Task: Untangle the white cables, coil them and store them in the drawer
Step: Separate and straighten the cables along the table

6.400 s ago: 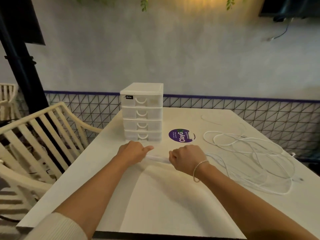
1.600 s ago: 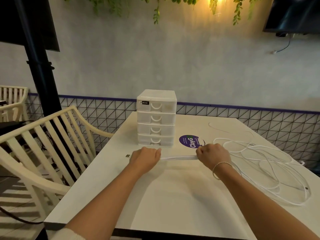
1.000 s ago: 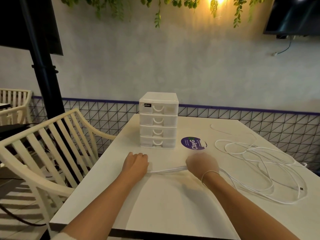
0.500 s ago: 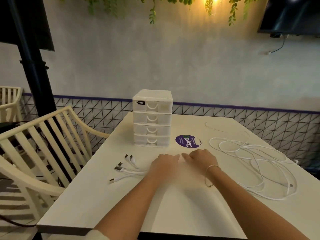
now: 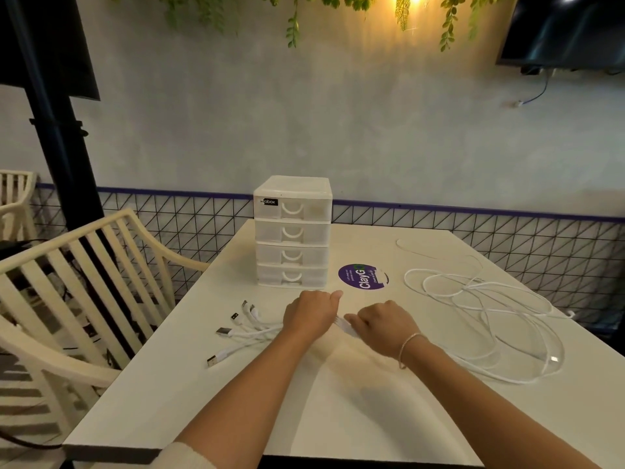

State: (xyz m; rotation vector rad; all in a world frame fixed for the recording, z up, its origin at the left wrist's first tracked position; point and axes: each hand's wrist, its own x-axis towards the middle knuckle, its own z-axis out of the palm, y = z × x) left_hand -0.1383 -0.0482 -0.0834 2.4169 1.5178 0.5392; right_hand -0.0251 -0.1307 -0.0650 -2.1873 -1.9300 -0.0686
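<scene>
A bundle of white cables (image 5: 342,324) runs between my two hands at the middle of the white table (image 5: 355,418). My left hand (image 5: 311,314) is closed on it. Several plug ends (image 5: 236,328) fan out to the left of that hand. My right hand (image 5: 384,324), a thin bracelet on its wrist, pinches the bundle a short way to the right. From there the cables run into a loose tangle of loops (image 5: 487,316) on the table's right side. A white four-drawer box (image 5: 292,231) stands behind my hands with all its drawers closed.
A round purple sticker (image 5: 362,276) lies flat to the right of the drawer box. Cream slatted chairs (image 5: 77,299) stand along the table's left edge. A wire mesh fence (image 5: 524,242) and a grey wall run behind the table.
My hands have come close together on the cable bundle. The left hand slid right along it, so the plug ends now lie exposed to its left. The right hand moved slightly left.
</scene>
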